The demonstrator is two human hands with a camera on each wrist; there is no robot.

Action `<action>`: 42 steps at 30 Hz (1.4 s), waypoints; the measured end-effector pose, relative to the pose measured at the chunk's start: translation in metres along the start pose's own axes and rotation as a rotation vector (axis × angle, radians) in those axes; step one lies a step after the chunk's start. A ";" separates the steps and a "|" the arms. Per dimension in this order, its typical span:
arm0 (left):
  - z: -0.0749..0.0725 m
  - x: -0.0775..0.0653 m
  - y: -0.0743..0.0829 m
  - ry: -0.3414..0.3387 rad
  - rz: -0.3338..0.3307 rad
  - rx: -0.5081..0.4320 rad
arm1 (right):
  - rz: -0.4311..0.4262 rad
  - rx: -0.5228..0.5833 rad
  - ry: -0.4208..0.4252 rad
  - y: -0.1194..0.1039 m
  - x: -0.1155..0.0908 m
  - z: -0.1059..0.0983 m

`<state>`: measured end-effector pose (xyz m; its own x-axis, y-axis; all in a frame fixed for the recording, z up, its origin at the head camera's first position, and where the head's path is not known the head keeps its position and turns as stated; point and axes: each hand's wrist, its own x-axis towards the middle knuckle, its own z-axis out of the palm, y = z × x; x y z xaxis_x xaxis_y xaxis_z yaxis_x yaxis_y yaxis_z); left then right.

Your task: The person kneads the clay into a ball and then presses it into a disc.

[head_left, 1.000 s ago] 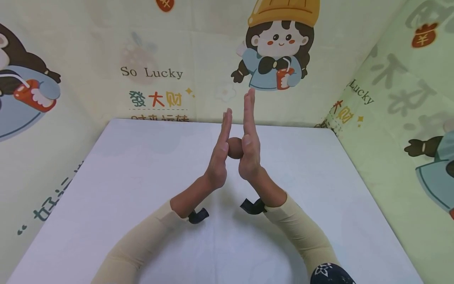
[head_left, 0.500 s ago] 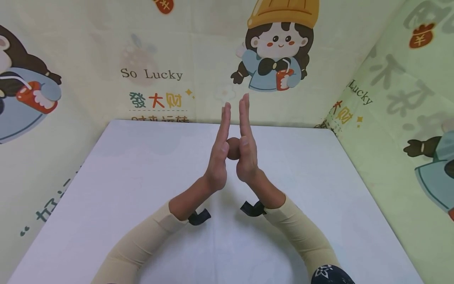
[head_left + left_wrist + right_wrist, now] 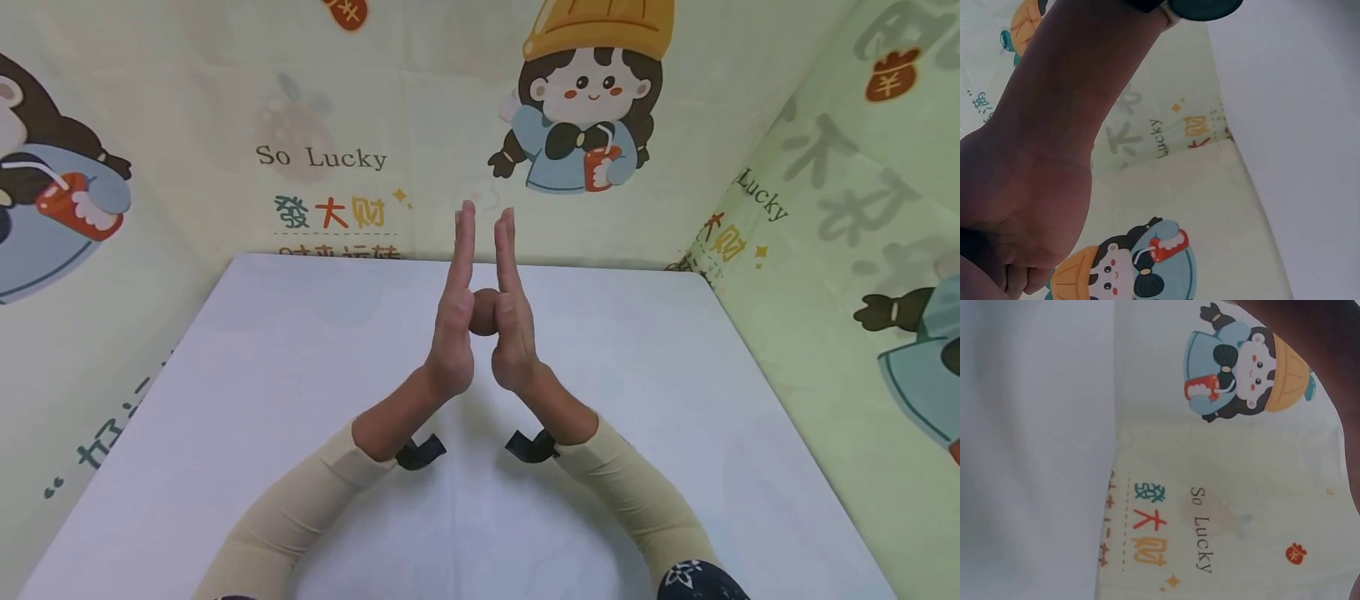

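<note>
There are two grips (image 3: 453, 317) (image 3: 516, 323), one ball (image 3: 482, 312), two sleeves (image 3: 300, 500) (image 3: 630, 492) and one table (image 3: 337, 333).

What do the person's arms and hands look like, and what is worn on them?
The left hand and right hand are ungloved. The left sleeve and right sleeve are plain beige. A black curved piece juts out by the left cuff, a matching one by the right. Dark cloth with a white flower print shows by the right sleeve.

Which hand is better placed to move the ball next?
Neither, clearly: the left hand and right hand hold the ball between facing palms, fingers straight, so moving it likely needs both.
</note>
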<state>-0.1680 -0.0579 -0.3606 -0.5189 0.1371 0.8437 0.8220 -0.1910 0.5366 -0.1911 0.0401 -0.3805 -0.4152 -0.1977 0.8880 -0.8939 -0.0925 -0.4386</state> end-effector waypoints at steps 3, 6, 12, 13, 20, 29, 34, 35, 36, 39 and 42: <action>-0.003 0.003 0.001 0.015 -0.002 0.009 | -0.018 -0.013 -0.005 0.000 0.000 0.002; -0.007 0.006 0.002 0.025 -0.026 -0.006 | -0.014 0.006 -0.007 0.001 -0.001 0.004; -0.013 0.018 0.008 0.055 -0.034 -0.031 | -0.011 -0.004 -0.011 -0.002 -0.002 0.010; -0.014 0.021 0.009 0.066 -0.020 -0.019 | -0.002 -0.008 -0.010 -0.002 -0.003 0.011; -0.026 0.038 0.007 0.141 0.063 0.053 | 0.047 -0.019 -0.040 -0.002 -0.008 0.017; -0.045 0.043 -0.016 0.212 0.058 0.074 | 0.081 -0.015 -0.088 -0.006 -0.013 0.025; -0.053 0.044 -0.029 0.216 0.025 0.083 | 0.094 -0.009 -0.097 -0.008 -0.010 0.027; -0.054 0.044 -0.031 0.216 0.017 0.083 | 0.096 -0.007 -0.098 -0.009 -0.009 0.027; -0.055 0.044 -0.032 0.215 0.008 0.084 | 0.100 -0.005 -0.101 -0.009 -0.008 0.027; -0.059 0.045 -0.036 0.211 -0.025 0.088 | 0.110 0.005 -0.106 -0.011 -0.006 0.027; -0.062 0.045 -0.040 0.203 -0.059 0.098 | 0.114 0.010 -0.107 -0.013 -0.003 0.026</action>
<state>-0.2388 -0.1044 -0.3434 -0.5955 -0.0548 0.8015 0.8023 -0.0916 0.5899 -0.1742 0.0162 -0.3809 -0.4931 -0.3099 0.8129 -0.8402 -0.0727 -0.5374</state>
